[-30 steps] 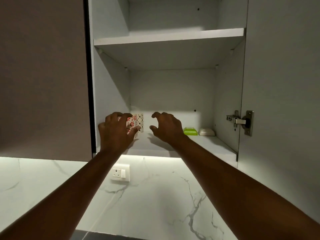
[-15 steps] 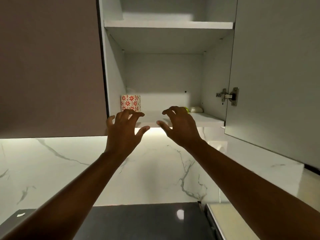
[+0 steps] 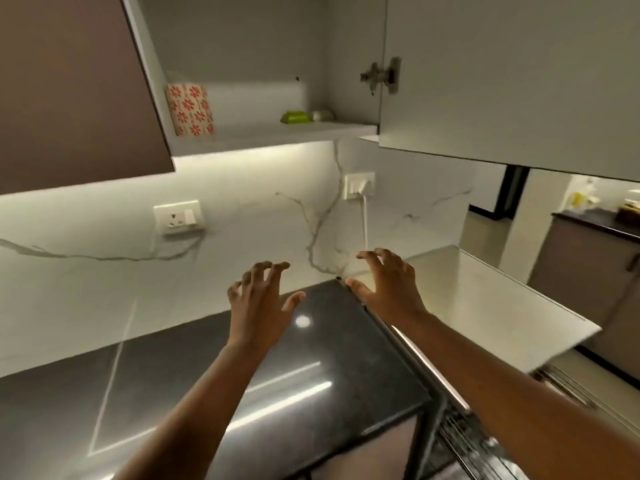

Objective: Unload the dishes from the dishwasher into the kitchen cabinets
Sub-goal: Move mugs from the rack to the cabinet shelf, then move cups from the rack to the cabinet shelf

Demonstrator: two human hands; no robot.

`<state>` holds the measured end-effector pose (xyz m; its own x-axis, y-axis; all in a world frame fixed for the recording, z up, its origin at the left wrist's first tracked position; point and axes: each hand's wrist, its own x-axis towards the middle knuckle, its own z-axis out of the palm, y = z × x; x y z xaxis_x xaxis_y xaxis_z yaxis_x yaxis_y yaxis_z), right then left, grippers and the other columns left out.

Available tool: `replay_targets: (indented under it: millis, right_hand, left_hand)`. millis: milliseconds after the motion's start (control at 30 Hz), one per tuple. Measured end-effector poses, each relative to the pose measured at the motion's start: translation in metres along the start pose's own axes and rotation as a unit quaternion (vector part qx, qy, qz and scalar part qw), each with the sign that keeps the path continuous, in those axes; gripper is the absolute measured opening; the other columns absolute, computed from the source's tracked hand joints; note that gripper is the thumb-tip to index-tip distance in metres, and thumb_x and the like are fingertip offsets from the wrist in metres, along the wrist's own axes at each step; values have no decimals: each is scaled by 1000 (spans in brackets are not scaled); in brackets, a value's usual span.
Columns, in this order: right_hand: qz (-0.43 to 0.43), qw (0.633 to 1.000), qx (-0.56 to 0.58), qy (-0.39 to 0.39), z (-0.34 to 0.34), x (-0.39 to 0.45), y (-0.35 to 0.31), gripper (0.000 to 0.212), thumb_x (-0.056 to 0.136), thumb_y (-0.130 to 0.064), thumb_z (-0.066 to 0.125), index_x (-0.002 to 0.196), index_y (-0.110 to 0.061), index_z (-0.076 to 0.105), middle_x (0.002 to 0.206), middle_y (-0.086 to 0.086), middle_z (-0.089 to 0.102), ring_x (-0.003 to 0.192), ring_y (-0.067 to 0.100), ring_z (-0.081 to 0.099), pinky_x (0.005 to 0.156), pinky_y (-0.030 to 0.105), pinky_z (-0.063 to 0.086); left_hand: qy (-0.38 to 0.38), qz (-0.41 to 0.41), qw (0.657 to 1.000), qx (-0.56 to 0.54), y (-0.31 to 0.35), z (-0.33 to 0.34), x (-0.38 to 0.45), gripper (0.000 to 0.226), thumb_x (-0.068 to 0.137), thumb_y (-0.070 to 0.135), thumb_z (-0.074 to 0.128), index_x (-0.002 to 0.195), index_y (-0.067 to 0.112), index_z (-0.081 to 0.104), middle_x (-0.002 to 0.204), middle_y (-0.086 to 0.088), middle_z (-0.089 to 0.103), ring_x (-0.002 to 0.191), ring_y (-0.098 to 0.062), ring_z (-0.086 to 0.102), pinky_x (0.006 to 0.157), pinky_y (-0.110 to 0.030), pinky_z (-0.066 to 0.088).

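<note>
Both hands empty, held in the air above the glossy black stone table [image 3: 311,368]. Left hand [image 3: 258,303]: fingers [image 3: 273,270] spread and loosely hooked, gripping nothing. Right hand [image 3: 388,282]: fingers spread, slightly bent, gripping nothing.

White mug with red flower print [image 3: 189,109] stands upright at the left end of the matte grey lower cabinet shelf [image 3: 263,133], cabinet door [image 3: 502,74] open with metal hinge visible. Small lime-green dish [image 3: 295,117] and small white dish [image 3: 322,115] sit touching or nearly so, toward the shelf's right end, well apart from the mug.

Veined white marble backsplash [image 3: 86,278] behind. Wire dishwasher rack [image 3: 485,441] at lower right, contents unclear.
</note>
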<state>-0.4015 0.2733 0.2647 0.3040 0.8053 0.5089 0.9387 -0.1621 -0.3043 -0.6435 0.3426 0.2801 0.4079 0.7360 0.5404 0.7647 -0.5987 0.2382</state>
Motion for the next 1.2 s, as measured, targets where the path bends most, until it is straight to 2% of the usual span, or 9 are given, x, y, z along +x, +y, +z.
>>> replay_targets:
  millis: [167,267,467,667,767,900,1200]
  right_hand:
    - [69,997,-10,-21,-9,-101,45,61,84,-68,45,133,-31,51,135,-1,53,129,22,49,102,46,43]
    - [126,990,20,-55,-12,-160,70,69,81,-74,38,132,-29,53,131,0,56,120,24,55,95,42,48]
    - [238,960,60,-134,-34,-303,139,61,91,-66,51,139,-28,47,137,3,51,125,24,51,99,44,48]
    - [339,929,45,-139,-116,-452,211,53,92,-55,60,138,-30,47,139,3,52,123,22,52,100,40,46]
    - [374,917,46,-128,-156,-502,235,53,91,-52,63,136,-29,49,138,4,53,123,23,53,97,41,48]
    - [403,906,36,-122,-197,-546,257,51,91,-47,65,135,-26,51,133,3,55,121,23,55,95,38,49]
    - [448,885,29,-121,-230,-578,313,50,91,-44,66,136,-28,49,134,2,53,122,21,53,98,42,48]
  left_hand:
    - [-94,3,995,-38,37,42,-67,68,83,64,59,142,35,40,144,-2,44,135,-24,42,107,-53,34]
    - [-147,-15,988,-48,57,58,-104,69,82,68,57,141,37,41,141,3,46,132,-22,45,106,-51,35]
    - [-258,-19,963,-70,119,85,-185,68,83,67,57,142,37,40,143,4,43,135,-21,42,105,-46,35]
    - [-349,26,931,-101,253,98,-263,65,87,64,54,143,36,37,144,4,39,137,-22,37,108,-51,29]
    - [-374,70,919,-102,307,101,-291,66,88,65,53,144,35,37,144,2,40,136,-24,38,109,-51,30]
    - [-391,88,910,-106,358,110,-314,66,86,67,54,142,35,42,143,0,42,134,-25,41,106,-52,34]
    - [-398,133,905,-71,423,150,-312,65,88,64,54,142,31,42,142,-4,43,130,-26,45,102,-51,39]
